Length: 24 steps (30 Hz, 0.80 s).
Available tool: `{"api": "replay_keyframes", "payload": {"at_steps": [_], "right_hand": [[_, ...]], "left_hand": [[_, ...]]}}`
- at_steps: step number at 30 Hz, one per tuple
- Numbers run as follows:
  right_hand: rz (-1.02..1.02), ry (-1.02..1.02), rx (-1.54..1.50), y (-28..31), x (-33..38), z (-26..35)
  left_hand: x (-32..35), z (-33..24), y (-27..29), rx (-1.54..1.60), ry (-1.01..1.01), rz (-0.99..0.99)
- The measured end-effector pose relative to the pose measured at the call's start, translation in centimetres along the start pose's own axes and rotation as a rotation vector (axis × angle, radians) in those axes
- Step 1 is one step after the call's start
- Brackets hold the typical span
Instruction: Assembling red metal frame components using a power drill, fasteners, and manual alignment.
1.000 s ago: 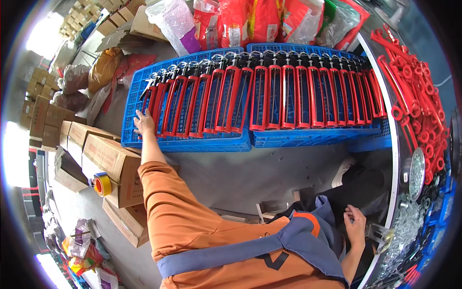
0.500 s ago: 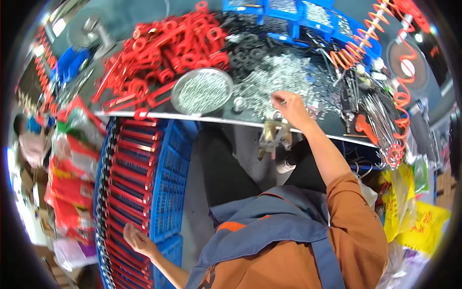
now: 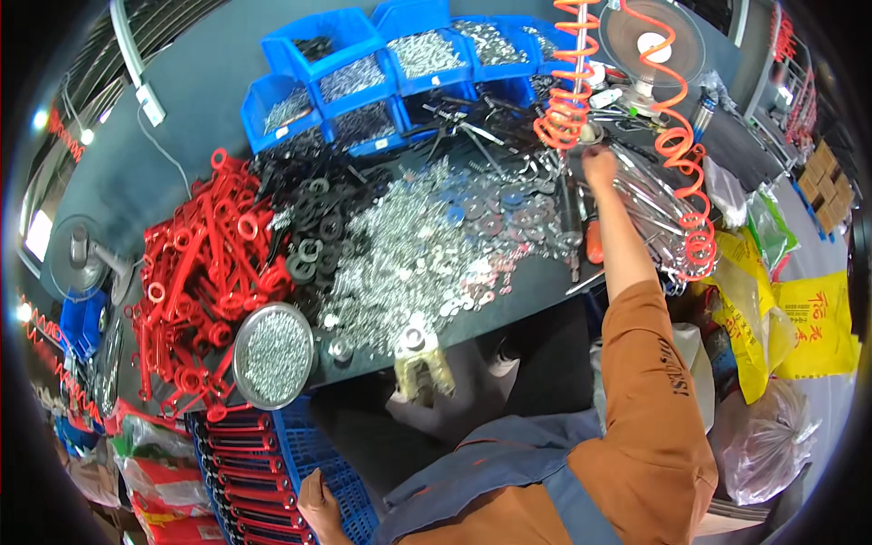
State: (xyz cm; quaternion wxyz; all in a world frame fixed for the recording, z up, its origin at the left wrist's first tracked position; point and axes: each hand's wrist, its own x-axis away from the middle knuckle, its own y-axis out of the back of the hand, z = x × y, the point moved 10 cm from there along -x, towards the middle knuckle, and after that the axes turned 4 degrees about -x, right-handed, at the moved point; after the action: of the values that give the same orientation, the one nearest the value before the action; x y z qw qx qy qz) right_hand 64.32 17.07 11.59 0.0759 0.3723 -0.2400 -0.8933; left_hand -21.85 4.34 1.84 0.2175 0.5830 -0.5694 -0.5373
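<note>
Two hands are apart: the right hand (image 3: 599, 168) reaches far across the counter (image 3: 182, 163), closed around the lower end of the orange coiled hose (image 3: 568, 100), which hangs nearly upright, its long axis running away from the person. The left hand (image 3: 320, 502) rests, fingers curled, on the blue crate (image 3: 331, 468) of red-handled tools (image 3: 245, 472). Silver screws (image 3: 409, 263) lie unsorted; judging by this, much work remains.

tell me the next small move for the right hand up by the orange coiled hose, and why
Probably close the right hand on the tool hanging below the orange coiled hose: the arm is stretched across the table and the hand is right at it, though the grip is unclear. The left hand rests on the blue crate.
</note>
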Motion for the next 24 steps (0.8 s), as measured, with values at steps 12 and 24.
{"api": "replay_keyframes", "payload": {"at_steps": [12,24], "right_hand": [[0.293,-0.029,0.002,-9.4,-2.6,-2.8],[0.030,0.265,-0.268,20.7,15.1,8.2]], "left_hand": [[-3.6,-9.9,0.2,-0.077,-0.134,0.007],[-11.3,-20.5,-0.9,0.578,-0.277,0.059]]}}
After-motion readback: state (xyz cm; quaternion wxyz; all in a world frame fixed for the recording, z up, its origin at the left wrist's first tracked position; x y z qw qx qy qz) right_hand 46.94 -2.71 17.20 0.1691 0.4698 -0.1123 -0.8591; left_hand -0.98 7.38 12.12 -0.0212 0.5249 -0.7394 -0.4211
